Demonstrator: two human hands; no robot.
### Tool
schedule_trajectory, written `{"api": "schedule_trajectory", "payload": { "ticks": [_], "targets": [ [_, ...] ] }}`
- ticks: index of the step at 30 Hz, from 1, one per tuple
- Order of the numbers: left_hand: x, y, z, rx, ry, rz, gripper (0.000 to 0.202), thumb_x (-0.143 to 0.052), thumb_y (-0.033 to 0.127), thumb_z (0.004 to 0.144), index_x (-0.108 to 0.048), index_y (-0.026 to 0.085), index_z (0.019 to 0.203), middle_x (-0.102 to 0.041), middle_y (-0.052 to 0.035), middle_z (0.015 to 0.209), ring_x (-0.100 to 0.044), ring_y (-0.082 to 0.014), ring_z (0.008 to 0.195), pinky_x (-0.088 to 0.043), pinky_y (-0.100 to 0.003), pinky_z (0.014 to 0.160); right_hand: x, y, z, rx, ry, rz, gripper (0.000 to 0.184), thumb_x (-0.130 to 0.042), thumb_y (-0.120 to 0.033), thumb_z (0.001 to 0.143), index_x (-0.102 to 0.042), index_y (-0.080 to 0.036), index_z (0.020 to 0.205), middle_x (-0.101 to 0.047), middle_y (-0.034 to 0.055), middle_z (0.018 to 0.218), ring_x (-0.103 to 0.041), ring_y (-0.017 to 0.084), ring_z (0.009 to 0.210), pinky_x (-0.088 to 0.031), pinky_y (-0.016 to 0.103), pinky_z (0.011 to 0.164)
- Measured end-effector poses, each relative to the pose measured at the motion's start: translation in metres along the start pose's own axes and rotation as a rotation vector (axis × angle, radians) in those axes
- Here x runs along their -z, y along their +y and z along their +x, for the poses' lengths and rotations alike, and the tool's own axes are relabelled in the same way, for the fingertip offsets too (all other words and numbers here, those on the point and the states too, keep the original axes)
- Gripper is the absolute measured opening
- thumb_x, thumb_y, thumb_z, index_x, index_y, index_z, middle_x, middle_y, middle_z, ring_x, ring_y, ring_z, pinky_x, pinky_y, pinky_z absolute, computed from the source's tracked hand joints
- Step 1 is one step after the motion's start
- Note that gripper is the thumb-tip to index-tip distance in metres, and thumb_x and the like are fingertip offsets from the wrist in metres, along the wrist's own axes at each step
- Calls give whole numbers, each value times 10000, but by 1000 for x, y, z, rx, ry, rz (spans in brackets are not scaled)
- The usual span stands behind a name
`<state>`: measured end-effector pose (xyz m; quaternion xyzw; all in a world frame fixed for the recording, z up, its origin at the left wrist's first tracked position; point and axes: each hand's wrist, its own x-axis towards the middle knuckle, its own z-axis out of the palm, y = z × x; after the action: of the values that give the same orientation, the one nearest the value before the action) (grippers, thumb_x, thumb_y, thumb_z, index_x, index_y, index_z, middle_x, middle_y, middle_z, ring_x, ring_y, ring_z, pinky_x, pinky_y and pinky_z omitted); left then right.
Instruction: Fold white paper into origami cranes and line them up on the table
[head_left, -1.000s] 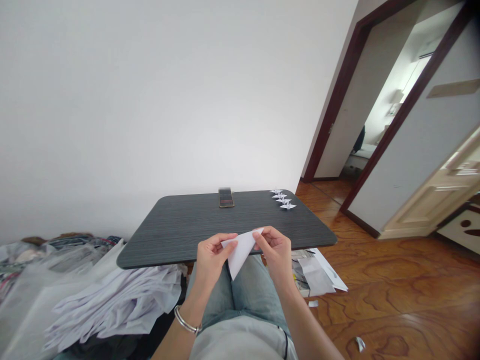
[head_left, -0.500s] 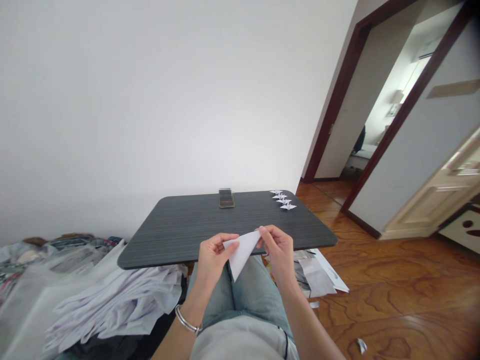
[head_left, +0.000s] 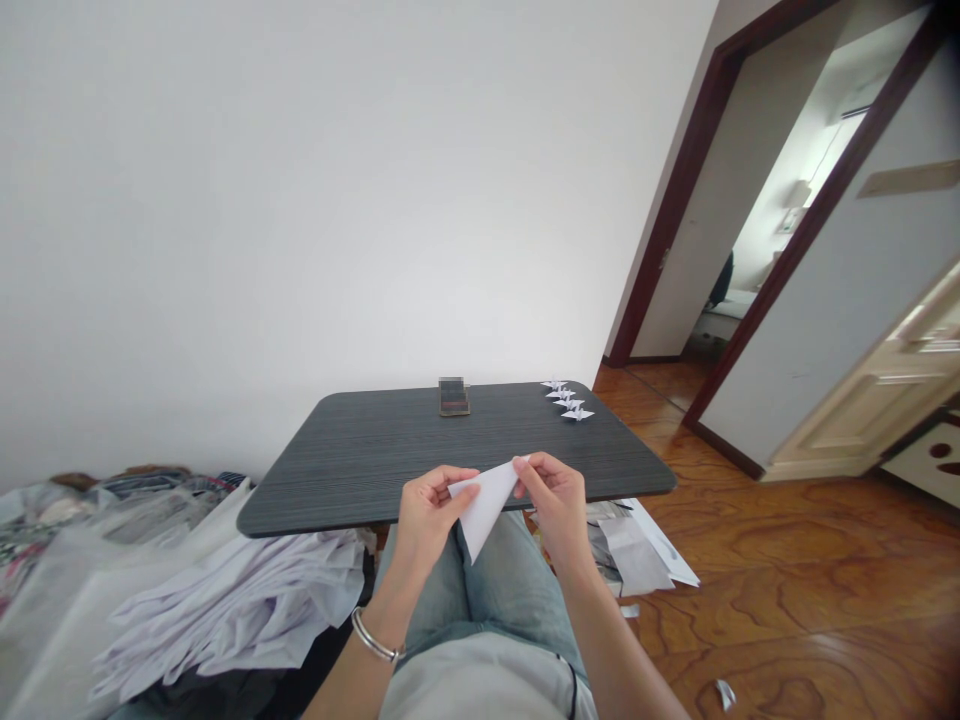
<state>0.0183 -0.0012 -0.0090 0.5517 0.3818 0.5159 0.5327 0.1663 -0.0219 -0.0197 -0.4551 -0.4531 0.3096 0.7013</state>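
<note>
A white piece of folded paper (head_left: pixel 484 507), triangular in outline, is held over my lap at the front edge of the dark table (head_left: pixel 360 455). My left hand (head_left: pixel 433 510) pinches its left corner between thumb and fingers. At the upper right corner, my right hand (head_left: pixel 552 492) grips the paper with thumb and fingertips. One point of the triangle hangs downward. Several white paper cranes (head_left: pixel 576 413) stand in a row at the table's far right corner.
A small phone-like object on a stand (head_left: pixel 454 397) is at the table's back edge, by the white wall (head_left: pixel 300 200). White cloth (head_left: pixel 240 610) is heaped at the left. Paper sheets (head_left: pixel 637 550) lie below the table's right side, and a scrap (head_left: pixel 724 694) is on the wooden floor.
Both hands keep hold of the paper in nearly the same place. The right fingers have shifted very slightly left at the upper corner.
</note>
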Motion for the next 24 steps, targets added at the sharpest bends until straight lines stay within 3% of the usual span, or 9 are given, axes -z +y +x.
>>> {"api": "schedule_trajectory", "payload": {
  "ticks": [7,14,19,24],
  "targets": [
    [3,-4,3,-13,-16,45,224,-731,292,616,-712,137,777,-707,-56,717,-586,-135,578,-412,-210,525,3,-2,4,-3,30,2,207,-622,-349,756,-630,-159,676,-525,-37,474,-443,91,430,-329,211,438],
    [6,1,7,-12,-10,65,274,-721,289,614,-681,132,835,-696,-54,716,-602,-147,601,-422,-214,536,10,0,8,-37,-109,-50,217,-660,-350,705,-616,-158,613,-533,-31,452,-467,99,424,-348,214,444],
    [8,6,10,-68,-9,148,278,-710,285,616,-663,132,844,-664,-25,647,-567,-131,553,-405,-211,519,16,1,7,-28,-348,-190,169,-645,-306,719,-639,-156,641,-582,-9,507,-504,115,464,-365,220,451],
    [8,10,11,-96,-71,197,311,-689,269,644,-643,142,925,-648,-4,613,-557,-127,540,-409,-217,536,13,3,4,7,-377,-270,179,-617,-298,744,-635,-162,630,-566,-18,479,-467,101,430,-333,209,415]
  ]
}}
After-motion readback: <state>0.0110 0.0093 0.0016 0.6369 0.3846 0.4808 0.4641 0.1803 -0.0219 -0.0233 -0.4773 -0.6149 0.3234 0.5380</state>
